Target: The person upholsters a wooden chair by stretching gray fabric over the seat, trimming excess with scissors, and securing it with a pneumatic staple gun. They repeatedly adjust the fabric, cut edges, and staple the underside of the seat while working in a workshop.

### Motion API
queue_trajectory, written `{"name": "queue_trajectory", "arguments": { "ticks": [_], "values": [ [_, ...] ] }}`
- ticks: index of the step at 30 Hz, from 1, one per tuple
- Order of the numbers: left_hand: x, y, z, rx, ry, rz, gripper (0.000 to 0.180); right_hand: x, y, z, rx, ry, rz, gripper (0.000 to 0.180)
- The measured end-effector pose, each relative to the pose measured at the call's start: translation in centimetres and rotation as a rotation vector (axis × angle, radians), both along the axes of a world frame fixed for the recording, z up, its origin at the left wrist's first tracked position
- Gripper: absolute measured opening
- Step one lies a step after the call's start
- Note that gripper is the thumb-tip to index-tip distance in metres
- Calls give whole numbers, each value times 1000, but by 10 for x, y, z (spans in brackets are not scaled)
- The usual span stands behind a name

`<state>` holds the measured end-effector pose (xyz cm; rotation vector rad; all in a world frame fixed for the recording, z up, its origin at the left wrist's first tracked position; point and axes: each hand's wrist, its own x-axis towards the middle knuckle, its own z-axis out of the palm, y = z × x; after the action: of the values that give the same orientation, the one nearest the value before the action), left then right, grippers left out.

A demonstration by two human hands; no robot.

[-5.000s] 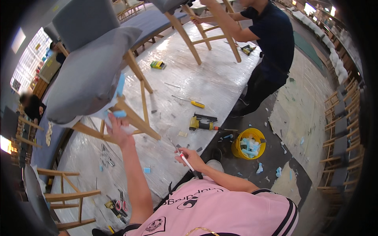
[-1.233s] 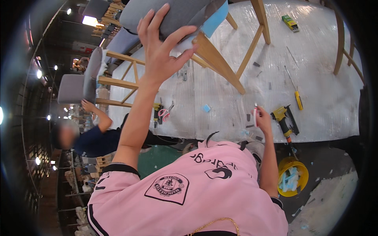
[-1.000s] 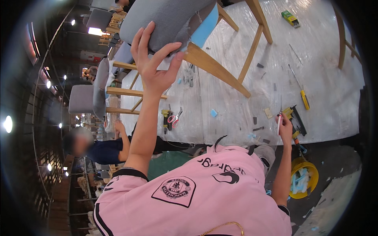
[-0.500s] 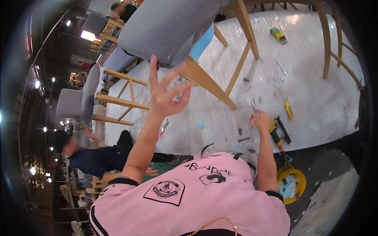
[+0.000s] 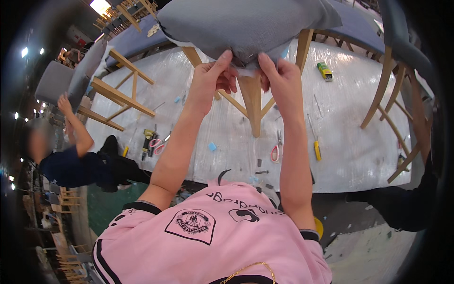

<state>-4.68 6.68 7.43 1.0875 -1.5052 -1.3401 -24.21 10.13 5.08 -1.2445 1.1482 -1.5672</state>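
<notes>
A chair with a grey fabric seat (image 5: 246, 28) stands in front of me on the plastic-wrapped table (image 5: 236, 161). Its near wooden leg (image 5: 250, 102) points down toward me. At the seat's front corner my left hand (image 5: 213, 83) pinches the fabric edge between thumb and curled fingers. My right hand (image 5: 285, 80) grips the same edge just right of the leg, thumb on top. White lining shows between the two hands. Red-handled scissors (image 5: 275, 150) lie on the plastic near my right forearm. Fingers under the fabric are partly hidden.
Right of the scissors lies a yellow-handled screwdriver (image 5: 317, 149); a green-yellow box (image 5: 324, 71) is farther back. A staple gun (image 5: 148, 142) and a second pair of scissors (image 5: 158, 143) lie left. Other chairs flank me, and a co-worker in dark clothes (image 5: 80, 163) touches the left one.
My right hand has put down the scissors and come up to the seat. My left hand, spread before, now pinches the fabric. The chair's corner now faces me.
</notes>
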Motion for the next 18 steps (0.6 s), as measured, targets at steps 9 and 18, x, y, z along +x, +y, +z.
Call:
{"name": "queue_trajectory", "arguments": {
  "ticks": [9, 18],
  "values": [
    [-4, -2, 4, 139, 158, -43, 56, 16, 6, -52, 5, -357, 136, 43],
    [4, 8, -52, 97, 254, -167, 45, 16, 2, -75, -11, -312, 210, 43]
  ]
}}
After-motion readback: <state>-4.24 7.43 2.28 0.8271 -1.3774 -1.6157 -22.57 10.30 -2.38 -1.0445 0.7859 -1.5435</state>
